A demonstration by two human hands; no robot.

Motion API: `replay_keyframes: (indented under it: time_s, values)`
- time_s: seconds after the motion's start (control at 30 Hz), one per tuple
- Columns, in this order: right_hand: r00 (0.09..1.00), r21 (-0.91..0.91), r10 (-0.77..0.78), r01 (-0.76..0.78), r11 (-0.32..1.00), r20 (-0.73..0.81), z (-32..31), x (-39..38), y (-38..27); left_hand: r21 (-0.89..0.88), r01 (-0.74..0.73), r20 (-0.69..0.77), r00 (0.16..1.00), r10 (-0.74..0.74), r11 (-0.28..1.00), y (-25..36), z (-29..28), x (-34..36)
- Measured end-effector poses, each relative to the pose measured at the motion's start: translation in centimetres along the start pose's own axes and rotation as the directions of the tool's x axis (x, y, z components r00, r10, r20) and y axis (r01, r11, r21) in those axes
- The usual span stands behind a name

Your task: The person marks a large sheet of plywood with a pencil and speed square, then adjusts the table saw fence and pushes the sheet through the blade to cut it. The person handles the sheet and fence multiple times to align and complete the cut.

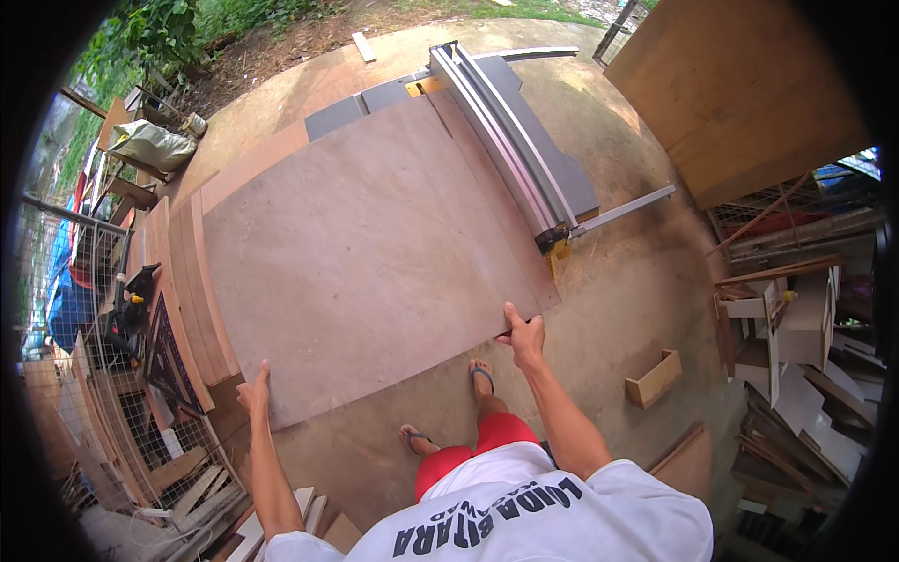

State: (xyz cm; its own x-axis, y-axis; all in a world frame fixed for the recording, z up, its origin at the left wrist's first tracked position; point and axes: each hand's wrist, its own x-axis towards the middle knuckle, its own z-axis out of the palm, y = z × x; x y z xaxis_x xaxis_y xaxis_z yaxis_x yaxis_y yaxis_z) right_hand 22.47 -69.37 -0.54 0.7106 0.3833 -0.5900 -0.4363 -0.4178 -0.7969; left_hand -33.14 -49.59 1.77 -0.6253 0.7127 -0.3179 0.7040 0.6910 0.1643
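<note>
A large brown plywood sheet point(365, 253) lies flat across a table saw point(384, 94), reaching back toward me past the saw's near side. My left hand point(254, 391) is closed on the sheet's near left corner, its fingers partly hidden at the edge. Closer to the right corner, my right hand point(523, 337) grips the near edge, with one finger lying on top. The sheet's right side runs along the saw's long metal fence point(506, 140). A dark slit shows in the wood near the yellow insert point(424, 86); no blade can be made out.
A wooden side table point(199, 281) flanks the sheet at left, near a wire fence point(103, 375) and stacked boards. A metal rail point(626, 209) juts out right of the saw. A small wooden box point(653, 378) sits on the floor; offcuts point(815, 412) pile at far right.
</note>
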Motion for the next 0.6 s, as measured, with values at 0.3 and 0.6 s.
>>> replay_keyframes:
  time_s: [0.3, 0.6]
  values:
    - [1.000, 0.024, 0.016, -0.016, 1.000, -0.004, 0.8, 0.0, -0.3, -0.118, -0.124, -0.075, 0.990, 0.116, 0.985, -0.1, 0.1, 0.2]
    - [1.000, 0.017, -0.007, 0.008, 1.000, -0.016, 0.3, -0.2, -0.1, 0.131, -0.973, 0.423, 0.229, 0.877, 0.191, 9.5, 2.2, -23.7]
